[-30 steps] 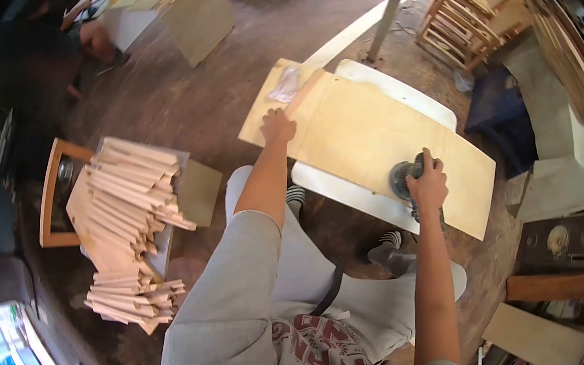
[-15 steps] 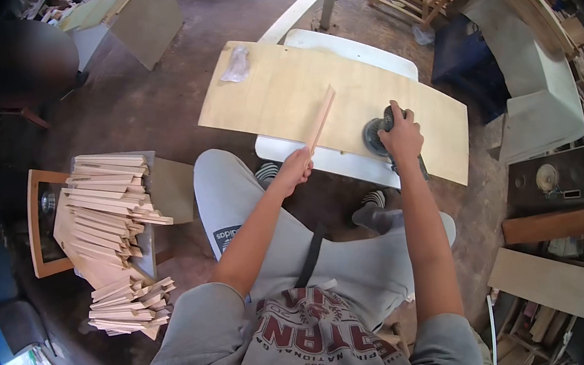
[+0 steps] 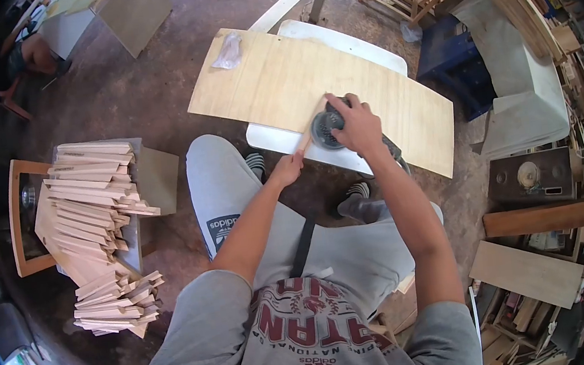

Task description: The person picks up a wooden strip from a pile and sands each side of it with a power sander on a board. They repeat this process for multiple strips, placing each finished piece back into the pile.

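Observation:
My left hand (image 3: 289,168) is closed around the near end of a thin wooden strip (image 3: 306,139), which lies at a slant over the front edge of a plywood board (image 3: 257,77). My right hand (image 3: 360,129) grips a dark electric sander (image 3: 327,131) from above. The sander's round base sits against or over the strip; its exact contact is hidden. Part of the strip's far end is covered by the sander and fingers. Beneath the board, a white tabletop (image 3: 273,139) shows along both long sides.
Many cut wooden strips (image 3: 94,207) lie piled at my left beside a wooden frame (image 3: 19,216). A small plastic bag (image 3: 228,50) rests on the board's far left corner. Another person (image 3: 36,57) sits at upper left. A speaker (image 3: 530,177) and plank (image 3: 551,218) stand at right.
My right hand has brought the sander leftward across the board to the strip. My left hand has lowered the strip slightly and still holds it. The whole view has shifted a little.

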Available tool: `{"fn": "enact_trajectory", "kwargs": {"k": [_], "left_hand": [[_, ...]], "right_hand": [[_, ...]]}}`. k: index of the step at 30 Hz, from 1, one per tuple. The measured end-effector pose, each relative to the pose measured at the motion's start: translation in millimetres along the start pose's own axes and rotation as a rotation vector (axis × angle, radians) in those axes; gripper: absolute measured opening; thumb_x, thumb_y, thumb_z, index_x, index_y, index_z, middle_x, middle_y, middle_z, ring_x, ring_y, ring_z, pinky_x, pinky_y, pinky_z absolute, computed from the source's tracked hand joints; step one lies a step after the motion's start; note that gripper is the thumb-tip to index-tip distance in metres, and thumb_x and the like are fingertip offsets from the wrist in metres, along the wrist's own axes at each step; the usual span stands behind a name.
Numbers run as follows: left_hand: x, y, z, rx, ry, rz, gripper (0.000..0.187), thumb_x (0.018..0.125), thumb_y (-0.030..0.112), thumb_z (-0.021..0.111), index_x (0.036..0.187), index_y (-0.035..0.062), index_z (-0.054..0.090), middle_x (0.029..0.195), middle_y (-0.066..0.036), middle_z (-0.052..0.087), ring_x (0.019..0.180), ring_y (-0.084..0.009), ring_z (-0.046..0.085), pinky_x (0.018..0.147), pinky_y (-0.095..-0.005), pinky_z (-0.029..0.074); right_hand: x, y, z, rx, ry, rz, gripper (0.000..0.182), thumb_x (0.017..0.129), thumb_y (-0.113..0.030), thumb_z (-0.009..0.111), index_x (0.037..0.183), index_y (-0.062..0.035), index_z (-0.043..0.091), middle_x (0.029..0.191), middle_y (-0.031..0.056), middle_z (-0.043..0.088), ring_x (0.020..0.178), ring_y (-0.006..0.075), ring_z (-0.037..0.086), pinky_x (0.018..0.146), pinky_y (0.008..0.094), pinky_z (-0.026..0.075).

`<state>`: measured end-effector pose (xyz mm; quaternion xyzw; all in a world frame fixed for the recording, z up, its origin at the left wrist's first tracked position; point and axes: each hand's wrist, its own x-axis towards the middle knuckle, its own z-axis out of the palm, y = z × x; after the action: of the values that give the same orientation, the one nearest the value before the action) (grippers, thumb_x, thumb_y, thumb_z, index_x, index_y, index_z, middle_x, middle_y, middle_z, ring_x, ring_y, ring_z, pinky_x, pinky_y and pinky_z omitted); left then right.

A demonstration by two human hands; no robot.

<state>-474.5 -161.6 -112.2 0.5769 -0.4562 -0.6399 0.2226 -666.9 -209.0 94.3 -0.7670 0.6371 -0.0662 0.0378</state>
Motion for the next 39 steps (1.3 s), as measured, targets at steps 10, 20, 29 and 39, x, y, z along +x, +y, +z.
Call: {"fn": "enact_trajectory", "kwargs": {"k": [10,20,29,39], "left_hand": [[-2.4,-2.2,-1.4,-0.026,-0.044,0.046,0.059,0.106,0.055,0.047,0.082,0.0031,0.058,0.066,-0.003,0.053,0.058,-0.0121,0.051,0.051,-0.0309,0.041],[-7.0,5.3,-0.7,-0.095,-0.109,-0.009,0.055,0.106,0.053,0.05,0.084,0.0042,0.057,0.071,-0.002,0.054,0.059,-0.0129,0.052,0.051,-0.0296,0.043],[-5.5,2.5,2.0,-0.046,-0.044,0.021,0.058,0.106,0.054,0.049,0.082,0.0023,0.058,0.066,-0.004,0.055,0.058,-0.0139,0.053,0.053,-0.0308,0.044],[4.3,-7.5,6.9,0.208,0.043,0.002,0.066,0.106,0.053,0.042,0.101,-0.0051,0.073,0.102,-0.03,0.072,0.108,-0.0463,0.067,0.095,-0.0501,0.05]], "right_hand": [[68.3,4.1,11.7,-0.063,-0.014,0.088,0.082,0.071,-0.02,0.082,0.143,-0.041,0.05,0.135,0.0099,0.058,0.108,0.0382,0.066,0.081,0.0487,0.061],[80.8,10.8,12.2,-0.051,-0.035,0.1,0.084,0.072,-0.024,0.083,0.146,-0.0398,0.048,0.138,0.0115,0.059,0.108,0.0386,0.067,0.085,0.0496,0.061],[66.2,-22.6,13.8,-0.054,-0.067,0.053,0.085,0.072,-0.025,0.085,0.146,-0.041,0.047,0.137,0.01,0.058,0.107,0.038,0.068,0.081,0.0493,0.061],[32.3,-40.5,11.7,-0.025,-0.081,0.026,0.084,0.072,-0.024,0.086,0.146,-0.0393,0.048,0.136,0.0106,0.057,0.107,0.0378,0.067,0.077,0.0482,0.062]]}}
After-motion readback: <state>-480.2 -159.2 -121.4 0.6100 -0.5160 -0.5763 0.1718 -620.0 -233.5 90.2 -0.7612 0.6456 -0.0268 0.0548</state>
